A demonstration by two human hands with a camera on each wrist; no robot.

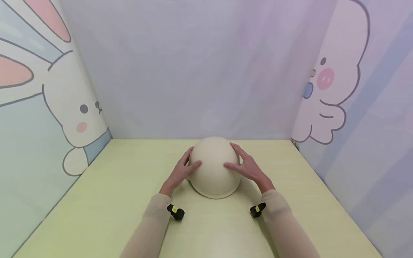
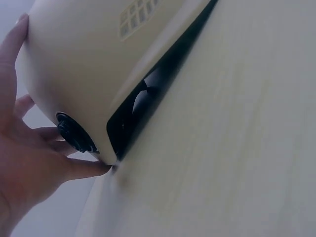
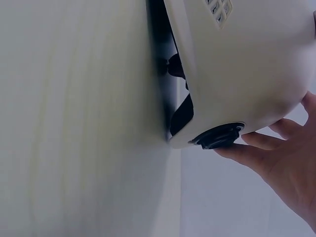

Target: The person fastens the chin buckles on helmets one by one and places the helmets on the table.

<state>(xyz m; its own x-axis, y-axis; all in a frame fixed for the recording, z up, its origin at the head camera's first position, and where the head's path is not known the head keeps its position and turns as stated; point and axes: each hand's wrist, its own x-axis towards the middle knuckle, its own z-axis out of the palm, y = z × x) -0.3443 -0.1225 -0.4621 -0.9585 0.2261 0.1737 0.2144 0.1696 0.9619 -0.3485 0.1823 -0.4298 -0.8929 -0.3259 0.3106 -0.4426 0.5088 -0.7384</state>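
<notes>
A cream helmet (image 1: 214,168) sits on the table in the head view, its smooth rounded shell towards me. My left hand (image 1: 181,170) holds its left side with the thumb on the shell, and my right hand (image 1: 251,168) holds the right side the same way. In the left wrist view, fingers spread around the shell near a black round side knob (image 2: 74,132) and a dark opening at the rim. A similar knob (image 3: 219,136) is near the fingers in the right wrist view. A small vent grille (image 2: 138,19) shows on the shell.
The pale yellow table (image 1: 129,200) is bounded by a plain back curtain (image 1: 193,71) and two side walls with cartoon animals. A black wrist camera (image 1: 176,212) sits at the left sleeve, another (image 1: 257,210) at the right sleeve.
</notes>
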